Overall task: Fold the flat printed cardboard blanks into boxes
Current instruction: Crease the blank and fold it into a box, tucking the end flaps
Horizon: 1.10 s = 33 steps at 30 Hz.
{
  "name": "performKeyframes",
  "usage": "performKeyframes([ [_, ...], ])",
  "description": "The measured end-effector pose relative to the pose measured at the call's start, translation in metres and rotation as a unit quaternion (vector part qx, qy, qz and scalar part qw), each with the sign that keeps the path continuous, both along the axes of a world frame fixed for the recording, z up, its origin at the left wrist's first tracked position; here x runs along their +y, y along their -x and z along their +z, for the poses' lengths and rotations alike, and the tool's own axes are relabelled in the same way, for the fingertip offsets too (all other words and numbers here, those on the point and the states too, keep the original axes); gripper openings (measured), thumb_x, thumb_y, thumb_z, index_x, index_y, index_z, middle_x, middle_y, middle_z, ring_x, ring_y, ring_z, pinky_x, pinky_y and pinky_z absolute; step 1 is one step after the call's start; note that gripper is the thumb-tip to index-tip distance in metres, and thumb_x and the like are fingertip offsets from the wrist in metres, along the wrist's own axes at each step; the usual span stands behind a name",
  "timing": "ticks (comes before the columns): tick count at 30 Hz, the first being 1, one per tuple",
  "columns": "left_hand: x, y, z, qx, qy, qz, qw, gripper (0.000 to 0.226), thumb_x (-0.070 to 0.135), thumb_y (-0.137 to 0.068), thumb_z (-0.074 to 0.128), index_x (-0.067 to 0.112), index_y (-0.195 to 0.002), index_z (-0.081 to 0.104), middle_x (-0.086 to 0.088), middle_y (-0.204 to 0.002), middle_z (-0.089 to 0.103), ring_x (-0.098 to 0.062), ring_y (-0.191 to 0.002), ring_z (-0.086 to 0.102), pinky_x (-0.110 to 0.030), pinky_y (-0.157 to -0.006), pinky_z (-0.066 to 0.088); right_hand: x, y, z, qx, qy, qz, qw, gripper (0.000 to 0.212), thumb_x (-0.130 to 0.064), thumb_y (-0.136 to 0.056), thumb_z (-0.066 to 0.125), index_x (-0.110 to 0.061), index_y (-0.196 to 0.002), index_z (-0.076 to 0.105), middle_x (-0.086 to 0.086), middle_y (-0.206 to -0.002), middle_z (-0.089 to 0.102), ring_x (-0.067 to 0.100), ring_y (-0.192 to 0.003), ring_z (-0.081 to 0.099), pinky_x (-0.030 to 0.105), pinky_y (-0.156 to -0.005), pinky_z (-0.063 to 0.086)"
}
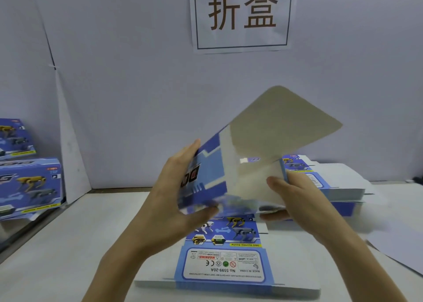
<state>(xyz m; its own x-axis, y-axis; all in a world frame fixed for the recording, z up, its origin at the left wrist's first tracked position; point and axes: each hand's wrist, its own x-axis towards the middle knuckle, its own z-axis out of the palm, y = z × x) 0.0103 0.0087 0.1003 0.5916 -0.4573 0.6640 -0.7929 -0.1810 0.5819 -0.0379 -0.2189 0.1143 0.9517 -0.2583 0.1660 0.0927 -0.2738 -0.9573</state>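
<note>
Fingers (194, 148) of left hand (174, 187) and right hand (297, 196) clamped on a partly opened cardboard blank (210, 176), held in the air above the table (68, 244).
Left thumb under, fingers along the glossy blue printed panel; right thumb on the matt grey inner face, fingers beneath. Rounded grey flap (281, 123) raised toward the wall (137, 96). Below: stack of flat blanks (224, 262), robot-dog print up; second stack (332, 185) at right rear; finished boxes (29, 182) at left. Smooth white surface, pale backdrop, paper sign (242, 15) with two large characters.
</note>
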Motion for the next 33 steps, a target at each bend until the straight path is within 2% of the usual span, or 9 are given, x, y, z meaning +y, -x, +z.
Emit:
performKeyframes([
  [4, -0.008, 0.013, 0.014, 0.095, -0.006, -0.011, 0.995, 0.104, 0.08, -0.05, 0.07, 0.064, -0.134, 0.011, 0.05, -0.14, 0.013, 0.034, -0.118, 0.024, 0.005, -0.073, 0.039, 0.003, -0.001, 0.002, -0.027, 0.018, -0.085, 0.996, 0.025, -0.01, -0.097, 0.038, 0.002, -0.093, 0.06, 0.023, -0.1, 0.057, 0.025, -0.076, 0.061, 0.03, -0.05, 0.057],
  [7, -0.026, 0.005, 0.022, 0.191, 0.074, -0.036, 0.978, 0.105, 0.08, -0.052, 0.068, 0.047, -0.14, 0.022, 0.033, -0.147, 0.023, 0.026, -0.122, 0.031, -0.003, -0.093, 0.037, 0.006, -0.003, 0.001, -0.025, 0.069, -0.101, 0.992, 0.026, -0.011, -0.097, 0.039, 0.005, -0.087, 0.056, 0.016, -0.088, 0.056, 0.02, -0.069, 0.059, 0.033, -0.05, 0.058],
  [10, -0.033, -0.001, 0.018, 0.219, 0.087, -0.051, 0.97, 0.147, 0.092, -0.021, 0.064, 0.033, -0.149, 0.022, 0.02, -0.15, 0.032, 0.018, -0.117, 0.045, -0.01, -0.088, 0.044, 0.01, -0.003, -0.001, -0.031, 0.128, -0.104, 0.986, 0.029, -0.015, -0.098, 0.039, 0.002, -0.08, 0.054, 0.012, -0.078, 0.055, 0.014, -0.061, 0.055, 0.03, -0.05, 0.057],
  [14, -0.025, 0.004, 0.011, 0.239, 0.095, -0.08, 0.963, 0.13, 0.081, -0.035, 0.074, 0.026, -0.146, 0.034, 0.018, -0.12, 0.064, 0.0, -0.098, 0.066, -0.014, -0.07, 0.052, 0.012, -0.001, -0.002, -0.056, 0.191, -0.124, 0.972, 0.033, -0.018, -0.1, 0.038, -0.006, -0.071, 0.048, 0.005, -0.064, 0.05, 0.01, -0.053, 0.045, 0.016, -0.041, 0.038],
  [17, -0.026, 0.013, 0.009, 0.233, 0.096, -0.071, 0.965, 0.072, 0.058, -0.074, 0.072, 0.033, -0.134, 0.042, 0.028, -0.092, 0.067, 0.009, -0.076, 0.065, -0.005, -0.052, 0.045, 0.016, 0.002, -0.001, -0.082, 0.201, -0.127, 0.968, 0.036, -0.019, -0.1, 0.039, -0.012, -0.065, 0.045, 0.001, -0.059, 0.049, 0.009, -0.05, 0.043, 0.012, -0.04, 0.034],
  [21, -0.021, 0.015, 0.005, 0.123, 0.066, 0.155, 0.978, 0.01, 0.032, -0.098, 0.046, 0.034, -0.09, 0.052, 0.002, -0.067, 0.062, 0.011, -0.062, 0.056, -0.004, -0.053, 0.041, 0.029, 0.008, -0.002, -0.15, 0.272, -0.124, 0.942, 0.038, -0.021, -0.099, 0.042, -0.025, -0.061, 0.035, -0.008, -0.05, 0.044, 0.009, -0.05, 0.043, 0.018, -0.048, 0.035],
  [23, -0.023, 0.015, 0.005, 0.042, 0.025, 0.273, 0.961, 0.035, 0.017, -0.102, 0.039, 0.027, -0.068, 0.038, 0.004, -0.05, 0.043, -0.001, -0.047, 0.05, -0.008, -0.051, 0.038, 0.033, 0.009, -0.003, -0.155, 0.295, -0.108, 0.936, 0.036, -0.023, -0.099, 0.041, -0.028, -0.065, 0.033, -0.008, -0.05, 0.047, 0.009, -0.052, 0.047, 0.019, -0.047, 0.035],
  [27, -0.023, 0.015, 0.008, -0.015, 0.039, 0.341, 0.939, 0.037, 0.015, -0.101, 0.039, 0.023, -0.065, 0.031, 0.009, -0.05, 0.037, -0.008, -0.042, 0.042, -0.011, -0.049, 0.038, 0.035, 0.007, -0.005, -0.136, 0.313, -0.103, 0.934, 0.027, -0.025, -0.101, 0.039, -0.021, -0.075, 0.033, -0.005, -0.063, 0.051, 0.012, -0.062, 0.05, 0.016, -0.049, 0.036],
  [33, -0.016, 0.01, 0.006, -0.062, -0.017, 0.34, 0.938, 0.028, 0.014, -0.099, 0.043, -0.008, -0.102, 0.06, 0.0, -0.054, 0.047, -0.011, -0.043, 0.037, -0.002, -0.054, 0.038, 0.031, 0.004, -0.007, -0.118, 0.251, -0.081, 0.957, 0.027, -0.024, -0.099, 0.047, -0.023, -0.072, 0.051, -0.006, -0.063, 0.052, 0.007, -0.058, 0.05, 0.014, -0.052, 0.042],
])
